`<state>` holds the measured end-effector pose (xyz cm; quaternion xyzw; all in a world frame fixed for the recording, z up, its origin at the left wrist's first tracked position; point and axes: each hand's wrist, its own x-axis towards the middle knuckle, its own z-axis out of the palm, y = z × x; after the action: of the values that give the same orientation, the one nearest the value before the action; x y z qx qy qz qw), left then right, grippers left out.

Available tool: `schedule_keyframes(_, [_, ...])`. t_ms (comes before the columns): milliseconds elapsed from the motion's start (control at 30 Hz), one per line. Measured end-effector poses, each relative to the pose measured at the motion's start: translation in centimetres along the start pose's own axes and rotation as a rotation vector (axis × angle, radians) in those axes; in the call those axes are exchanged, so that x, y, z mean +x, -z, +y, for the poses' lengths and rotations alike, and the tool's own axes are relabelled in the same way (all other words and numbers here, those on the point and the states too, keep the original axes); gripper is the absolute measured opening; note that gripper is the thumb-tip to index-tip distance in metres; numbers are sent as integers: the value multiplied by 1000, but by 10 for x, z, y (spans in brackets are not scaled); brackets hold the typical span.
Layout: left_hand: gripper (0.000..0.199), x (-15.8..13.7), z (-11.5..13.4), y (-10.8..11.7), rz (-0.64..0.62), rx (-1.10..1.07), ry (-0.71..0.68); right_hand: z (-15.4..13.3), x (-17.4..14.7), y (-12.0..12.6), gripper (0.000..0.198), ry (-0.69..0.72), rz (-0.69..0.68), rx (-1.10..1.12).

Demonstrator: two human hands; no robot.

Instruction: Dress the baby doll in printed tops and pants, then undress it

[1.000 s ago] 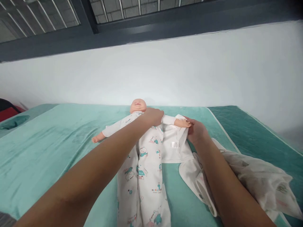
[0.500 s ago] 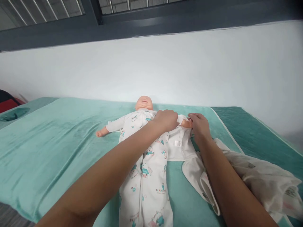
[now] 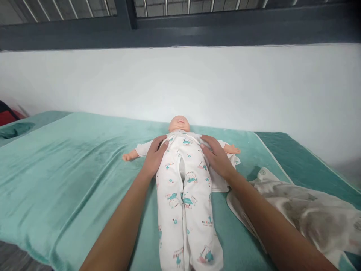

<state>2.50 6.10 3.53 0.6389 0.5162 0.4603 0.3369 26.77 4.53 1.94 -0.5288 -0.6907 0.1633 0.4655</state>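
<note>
Probably light, the doll (image 3: 179, 124) in soft printed clothes (image 3: 195, 171) lies head near the far edge of the bed (image 3: 84, 165), half-open left hand (image 3: 155, 155) and right hand (image 3: 219, 156) against its sides, gripping nothing, torso likely best hold.

Honestly can't see the doll's (image 3: 179, 123) sides, they're tucked behind the left hand (image 3: 154, 156) and right hand (image 3: 218, 158). Both forearms (image 3: 120, 218) run off the bottom edge, same for one leg of the printed outfit (image 3: 171, 188), whose lettering (image 3: 208, 223) is too tiny to read. The crumpled cloth (image 3: 299, 214) is partly behind an arm and chopped at right. Red-and-black thing (image 3: 8, 116) far left? Cut off, can't tell.
</note>
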Motion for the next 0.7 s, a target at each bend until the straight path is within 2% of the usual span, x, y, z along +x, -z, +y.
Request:
schedule_keyframes(133, [42,7,-10,-3,-5,-106,-12,-16,18,-19,40,-57,-92,134])
schedule_keyframes(267, [39,6,-11,-5,-2,-90,-70,-28,39,-29,38,-66,-116,92])
schedule_keyframes(433, [16,1,-8,-9,151,139,-355,-50,43,-34,33,48,-78,-104])
schedule_keyframes(500, [22,-1,-9,-10,192,211,-418,-60,38,-34,37,119,-71,-126])
schedule_keyframes(600, [28,-3,-12,-7,211,221,-418,-67,28,-24,51,171,-79,5])
schedule_keyframes(700, [24,-5,-16,-3,212,174,-301,-56,14,-4,54,-26,-38,230])
